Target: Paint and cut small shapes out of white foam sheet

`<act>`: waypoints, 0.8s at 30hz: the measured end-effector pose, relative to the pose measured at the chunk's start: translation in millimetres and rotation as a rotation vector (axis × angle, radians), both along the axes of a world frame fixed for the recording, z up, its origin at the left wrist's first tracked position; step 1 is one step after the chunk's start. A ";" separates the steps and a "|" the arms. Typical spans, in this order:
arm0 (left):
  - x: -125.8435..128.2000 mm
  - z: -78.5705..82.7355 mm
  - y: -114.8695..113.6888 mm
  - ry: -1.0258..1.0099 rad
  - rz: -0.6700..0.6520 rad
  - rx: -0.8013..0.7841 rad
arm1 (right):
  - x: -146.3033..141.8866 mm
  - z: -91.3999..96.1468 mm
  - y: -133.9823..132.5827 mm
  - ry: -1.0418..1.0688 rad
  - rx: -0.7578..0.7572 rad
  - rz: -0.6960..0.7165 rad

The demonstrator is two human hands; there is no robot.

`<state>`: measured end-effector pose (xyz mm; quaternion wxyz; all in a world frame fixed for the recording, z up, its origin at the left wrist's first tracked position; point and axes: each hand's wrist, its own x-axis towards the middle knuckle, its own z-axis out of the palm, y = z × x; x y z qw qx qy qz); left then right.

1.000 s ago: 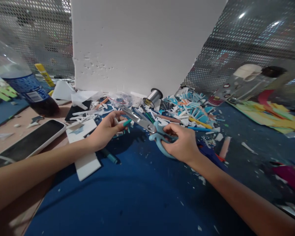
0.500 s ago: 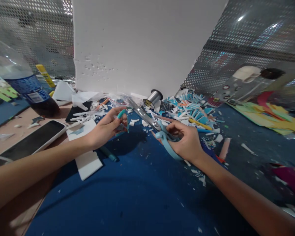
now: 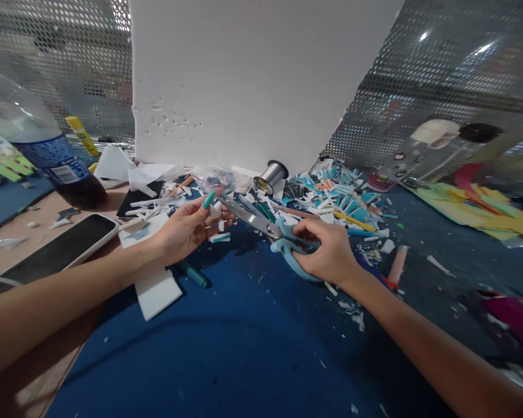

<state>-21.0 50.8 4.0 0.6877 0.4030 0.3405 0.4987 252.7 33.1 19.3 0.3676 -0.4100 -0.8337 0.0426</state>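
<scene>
My right hand (image 3: 331, 249) is wrapped round the light-blue handles of a pair of scissors (image 3: 253, 216). Their metal blades look together and point up-left, with the tips close to my left hand (image 3: 185, 229). That hand is partly closed, thumb uppermost, on a small white piece (image 3: 215, 209) at the fingertips. Teal colour covers the thumb's tip, like a long nail. Just below the fingers is a white-and-blue scrap (image 3: 220, 237); whether it is held or falling I cannot tell. Under my left wrist lies a white card (image 3: 157, 293), beside a dark teal marker (image 3: 194, 274).
A white board (image 3: 253, 81) stands at the back. Before it are a wire spool (image 3: 273, 176) and a heap of blue-and-white scraps (image 3: 340, 191). At left are a soda bottle (image 3: 56, 157) and a phone (image 3: 52, 252); at right, yellow paper sheets (image 3: 483, 212) and a clear bottle (image 3: 431, 148).
My left hand has turned and dropped slightly, bringing white pieces into sight at its fingertips. The scissor blades have come together and shifted slightly; my right hand has barely moved.
</scene>
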 end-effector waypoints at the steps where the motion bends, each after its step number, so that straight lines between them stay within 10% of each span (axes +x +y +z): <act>1: -0.7 -1.1 0.7 -0.001 0.008 -0.002 | -0.1 -0.1 0.1 -0.005 -0.001 0.005; 24: -4.8 -9.3 7.0 0.041 -0.078 -0.003 | 11.0 14.1 10.7 -0.166 0.039 0.141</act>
